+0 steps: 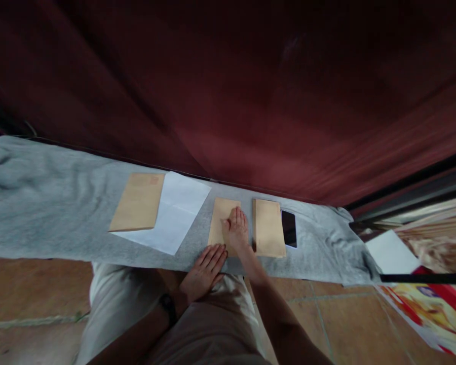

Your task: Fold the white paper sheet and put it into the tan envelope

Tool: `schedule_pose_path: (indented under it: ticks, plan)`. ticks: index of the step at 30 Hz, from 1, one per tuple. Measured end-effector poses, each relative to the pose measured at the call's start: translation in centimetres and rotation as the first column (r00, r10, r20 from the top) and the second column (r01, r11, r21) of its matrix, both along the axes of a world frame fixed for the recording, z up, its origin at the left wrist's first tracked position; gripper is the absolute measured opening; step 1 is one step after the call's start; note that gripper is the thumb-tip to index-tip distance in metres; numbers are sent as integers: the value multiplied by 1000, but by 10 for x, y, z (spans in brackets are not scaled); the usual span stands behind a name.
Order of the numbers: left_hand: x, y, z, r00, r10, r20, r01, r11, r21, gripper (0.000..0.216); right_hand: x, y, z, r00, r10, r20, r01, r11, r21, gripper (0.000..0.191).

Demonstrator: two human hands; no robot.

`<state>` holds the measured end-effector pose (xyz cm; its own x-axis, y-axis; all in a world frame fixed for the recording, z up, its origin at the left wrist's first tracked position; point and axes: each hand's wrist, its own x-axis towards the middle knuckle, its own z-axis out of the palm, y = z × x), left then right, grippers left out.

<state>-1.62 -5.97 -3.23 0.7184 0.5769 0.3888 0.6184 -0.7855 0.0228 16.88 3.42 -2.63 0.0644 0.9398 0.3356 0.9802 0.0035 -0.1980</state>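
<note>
My right hand (236,229) lies flat with fingers stretched out on a brown envelope (219,219) in the middle of a grey cloth (53,203). My left hand (205,271) rests open at the cloth's near edge, just below that envelope, fingers spread and holding nothing. A stack of brown envelopes (268,228) sits right of my right hand. Further left, another brown envelope (139,201) partly overlaps a white sheet of paper (177,213).
A dark phone (289,228) lies beside the envelope stack. A dark red curtain (251,101) hangs behind the cloth. White paper (391,252) and a colourful printed sheet (433,309) lie on the tiled floor at right. My legs (197,324) fill the lower middle.
</note>
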Motion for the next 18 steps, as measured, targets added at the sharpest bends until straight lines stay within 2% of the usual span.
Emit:
schedule_pose_path:
  ticks: [11, 18]
  plan:
    - [-1, -1, -1, 1000, 12, -6, -12, 999, -32, 65, -2, -60, -3, 998, 56, -31, -55, 998, 35, 61]
    - [-1, 2, 2, 999, -10, 45, 9, 1000, 2, 58, -2, -94, 2, 996, 74, -56, -76, 997, -25, 56]
